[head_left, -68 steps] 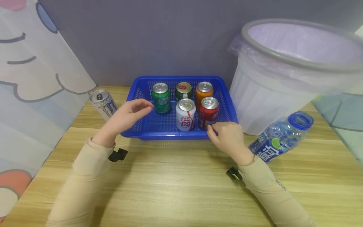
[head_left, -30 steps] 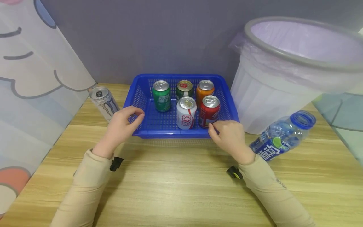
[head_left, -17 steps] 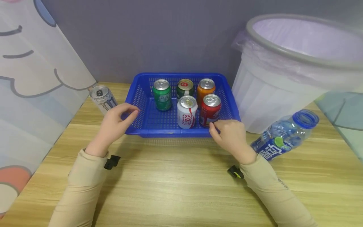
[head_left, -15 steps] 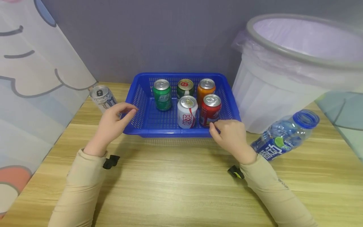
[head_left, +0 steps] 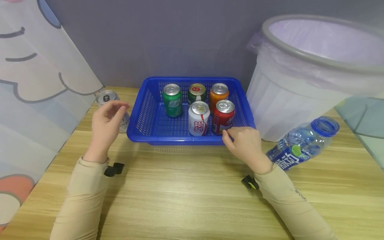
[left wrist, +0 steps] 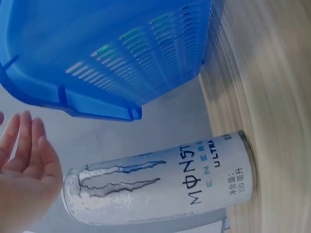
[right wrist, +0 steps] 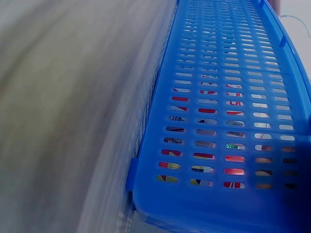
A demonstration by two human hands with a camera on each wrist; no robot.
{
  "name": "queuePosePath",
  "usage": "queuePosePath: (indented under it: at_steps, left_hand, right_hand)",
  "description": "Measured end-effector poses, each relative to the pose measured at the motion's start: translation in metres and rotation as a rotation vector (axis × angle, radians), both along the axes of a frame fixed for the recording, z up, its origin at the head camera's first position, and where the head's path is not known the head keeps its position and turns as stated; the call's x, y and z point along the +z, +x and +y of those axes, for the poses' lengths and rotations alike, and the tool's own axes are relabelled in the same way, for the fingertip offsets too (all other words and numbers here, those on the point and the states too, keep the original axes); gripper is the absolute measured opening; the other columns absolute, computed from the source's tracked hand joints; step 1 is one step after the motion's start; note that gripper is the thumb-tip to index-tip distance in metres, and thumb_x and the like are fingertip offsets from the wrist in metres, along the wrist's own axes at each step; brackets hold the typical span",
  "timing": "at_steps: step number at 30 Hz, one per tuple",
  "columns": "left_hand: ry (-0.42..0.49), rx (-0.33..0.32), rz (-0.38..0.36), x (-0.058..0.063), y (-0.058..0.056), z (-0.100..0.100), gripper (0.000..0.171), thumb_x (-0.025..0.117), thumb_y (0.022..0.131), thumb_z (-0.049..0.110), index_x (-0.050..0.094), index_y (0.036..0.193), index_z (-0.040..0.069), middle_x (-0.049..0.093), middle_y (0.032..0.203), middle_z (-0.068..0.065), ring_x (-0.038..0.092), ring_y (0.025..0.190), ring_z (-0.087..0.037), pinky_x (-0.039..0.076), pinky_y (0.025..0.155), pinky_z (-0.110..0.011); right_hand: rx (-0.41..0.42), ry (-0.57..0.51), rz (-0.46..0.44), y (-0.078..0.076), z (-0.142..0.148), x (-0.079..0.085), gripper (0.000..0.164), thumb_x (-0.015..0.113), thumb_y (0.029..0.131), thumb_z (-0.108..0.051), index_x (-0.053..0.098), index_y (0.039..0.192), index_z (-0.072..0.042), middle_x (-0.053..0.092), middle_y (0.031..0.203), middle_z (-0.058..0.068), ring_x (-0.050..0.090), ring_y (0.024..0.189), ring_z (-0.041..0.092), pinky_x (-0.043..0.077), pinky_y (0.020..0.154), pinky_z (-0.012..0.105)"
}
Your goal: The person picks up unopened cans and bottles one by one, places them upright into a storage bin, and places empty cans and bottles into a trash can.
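Observation:
My left hand (head_left: 103, 128) is raised beside a white Monster energy drink can (head_left: 124, 123), its fingers loosely bent with nothing between them. The can stands upright on the table, left of a blue plastic basket (head_left: 169, 139). In the left wrist view, the hand (left wrist: 29, 179) is close to the can's top (left wrist: 73, 194). My right hand (head_left: 246, 145) grips the basket's front right rim, its fingers curled over the edge. Inside the basket stand a green can (head_left: 173, 103), a dark green can (head_left: 196, 95), an orange can (head_left: 219, 95), a white can (head_left: 198, 123) and a red can (head_left: 222, 120).
A white bin (head_left: 279, 96) with a grey rim and purple liner stands right of the basket. Nearer me is a clear plastic bottle (head_left: 297, 146) with a blue label and no cap. Behind the wooden table (head_left: 174, 193) rises a grey panel (head_left: 168, 40).
My left hand has drawn back from over the basket, moving left to the Monster can and partly covering it. The right hand stays at the rim, and the cans keep their places.

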State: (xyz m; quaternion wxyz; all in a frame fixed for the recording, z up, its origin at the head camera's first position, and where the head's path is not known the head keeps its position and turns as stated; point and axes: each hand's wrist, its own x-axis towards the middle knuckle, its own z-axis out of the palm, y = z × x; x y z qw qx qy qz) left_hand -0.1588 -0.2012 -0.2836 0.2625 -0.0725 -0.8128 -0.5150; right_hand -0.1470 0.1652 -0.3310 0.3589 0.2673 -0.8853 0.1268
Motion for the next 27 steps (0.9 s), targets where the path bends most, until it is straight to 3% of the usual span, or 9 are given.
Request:
queuePosePath:
  at_steps: [7,11,16,20,27]
  left_hand:
    - [0.260,0.030,0.113,-0.003,-0.006,-0.009,0.018,0.051,0.092,-0.003,0.065,0.101,0.004,0.063,0.085,0.012,0.060,0.085,-0.007,0.043,0.081,-0.019]
    - [0.474,0.022,0.147,-0.004,-0.011,-0.015,0.021,0.050,0.090,-0.007,0.064,0.100,0.004,0.063,0.085,0.002,0.060,0.084,-0.012,0.045,0.084,-0.021]
    - [0.691,0.039,0.220,-0.006,-0.016,-0.022,0.022,0.051,0.086,-0.013,0.064,0.096,0.002,0.060,0.083,-0.005,0.057,0.078,-0.015,0.047,0.077,-0.022]
    - [0.782,0.072,0.241,-0.007,-0.018,-0.027,0.023,0.053,0.084,-0.014,0.063,0.095,0.003,0.058,0.082,-0.006,0.055,0.077,-0.016,0.046,0.073,-0.019]
    - [0.795,0.135,0.178,-0.009,-0.020,-0.032,0.028,0.057,0.082,-0.014,0.059,0.103,0.005,0.055,0.090,-0.006,0.051,0.085,-0.014,0.044,0.078,-0.018]
  right_hand:
    - [0.004,0.001,0.003,0.000,0.000,0.000,0.043,0.042,0.088,-0.027,0.035,0.047,-0.015,0.037,0.043,-0.002,0.034,0.037,0.017,0.022,0.036,0.031]
    - [0.003,-0.001,0.005,0.000,0.000,0.000,0.043,0.042,0.087,-0.027,0.036,0.047,-0.014,0.037,0.043,-0.002,0.034,0.037,0.018,0.022,0.036,0.032]
    - [0.003,-0.002,0.003,0.000,0.000,0.000,0.043,0.042,0.088,-0.027,0.036,0.047,-0.015,0.038,0.044,-0.002,0.035,0.037,0.018,0.023,0.036,0.032]
    - [0.001,-0.001,0.004,0.000,0.000,0.000,0.043,0.042,0.088,-0.027,0.036,0.047,-0.015,0.038,0.044,-0.002,0.035,0.037,0.018,0.023,0.036,0.032]
    - [0.004,0.002,-0.002,0.000,0.000,0.000,0.043,0.042,0.088,-0.027,0.034,0.047,-0.015,0.035,0.044,-0.003,0.033,0.037,0.016,0.021,0.036,0.031]
